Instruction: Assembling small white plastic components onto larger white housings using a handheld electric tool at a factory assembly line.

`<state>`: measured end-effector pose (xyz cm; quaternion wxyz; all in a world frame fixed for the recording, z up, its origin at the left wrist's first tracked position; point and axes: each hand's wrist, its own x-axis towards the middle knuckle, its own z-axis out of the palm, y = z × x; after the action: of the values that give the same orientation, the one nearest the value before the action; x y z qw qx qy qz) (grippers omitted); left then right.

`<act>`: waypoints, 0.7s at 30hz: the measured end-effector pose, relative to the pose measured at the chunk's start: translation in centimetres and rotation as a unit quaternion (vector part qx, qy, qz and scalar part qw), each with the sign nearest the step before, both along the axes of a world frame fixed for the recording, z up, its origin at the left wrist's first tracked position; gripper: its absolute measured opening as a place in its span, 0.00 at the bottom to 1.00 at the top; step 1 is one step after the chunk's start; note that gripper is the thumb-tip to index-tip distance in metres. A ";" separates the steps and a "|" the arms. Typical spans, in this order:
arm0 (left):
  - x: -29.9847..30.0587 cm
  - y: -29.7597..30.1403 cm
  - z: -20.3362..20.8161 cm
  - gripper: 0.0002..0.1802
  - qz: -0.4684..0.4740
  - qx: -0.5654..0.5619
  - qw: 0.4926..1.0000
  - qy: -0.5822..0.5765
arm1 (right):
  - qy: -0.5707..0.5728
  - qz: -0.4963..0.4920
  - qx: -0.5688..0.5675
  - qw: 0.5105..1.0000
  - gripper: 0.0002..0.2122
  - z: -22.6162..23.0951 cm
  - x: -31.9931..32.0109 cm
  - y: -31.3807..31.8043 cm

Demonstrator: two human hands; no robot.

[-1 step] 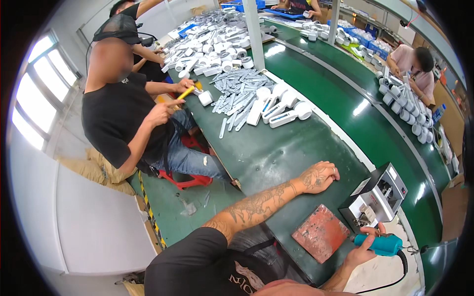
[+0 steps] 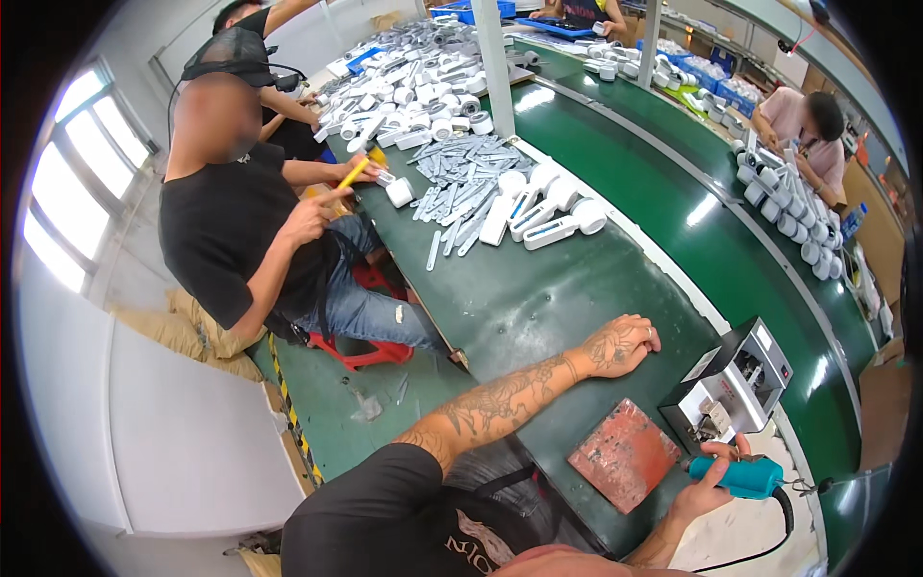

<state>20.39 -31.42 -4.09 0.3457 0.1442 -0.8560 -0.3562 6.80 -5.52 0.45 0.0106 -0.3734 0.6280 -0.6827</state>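
Note:
My left hand (image 2: pixel 623 346) rests palm-down on the green tabletop, a ring on one finger. Its fingers are loosely bent and nothing shows in them. At the lower right, my right hand (image 2: pixel 710 489) is wrapped round a teal corded electric screwdriver (image 2: pixel 742 476), whose front end points left. A worn reddish square plate (image 2: pixel 625 456) lies on the table between my hands, just left of the screwdriver's tip. Beyond that tip stands a black and silver screw feeder (image 2: pixel 729 389). My right fingertips come close to its near corner.
To the left a co-worker in black holds a yellow-handled tool (image 2: pixel 354 174) by a white part (image 2: pixel 399 191). Grey strips (image 2: pixel 461 183) and larger white handled parts (image 2: pixel 553 213) lie ahead, before a big white heap (image 2: pixel 413 91). A post (image 2: pixel 495 72) rises beside the green conveyor (image 2: pixel 615 163).
The co-worker's yellow-handled tool has shifted slightly up and to the left. My two hands and the screwdriver have not visibly moved.

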 end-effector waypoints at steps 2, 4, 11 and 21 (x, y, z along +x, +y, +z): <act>0.0 -0.1 0.2 0.11 0.006 -0.008 1.000 -0.005 | 0.001 0.000 -0.004 1.000 0.33 0.2 0.1 -0.2; 0.2 0.0 0.4 0.10 0.004 0.005 1.000 -0.019 | 0.001 0.000 -0.007 1.000 0.33 0.5 0.3 -0.2; 0.4 -0.3 0.5 0.12 -0.003 0.008 1.000 -0.026 | -0.004 -0.006 -0.003 1.000 0.31 0.4 0.4 -0.3; 0.5 0.2 0.6 0.12 -0.004 0.011 1.000 -0.020 | -0.024 -0.032 0.027 0.999 0.32 0.7 0.4 0.0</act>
<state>20.85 -31.20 -3.45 0.3252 0.1520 -0.8596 -0.3637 7.21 -5.50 1.15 0.0138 -0.3365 0.6578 -0.6738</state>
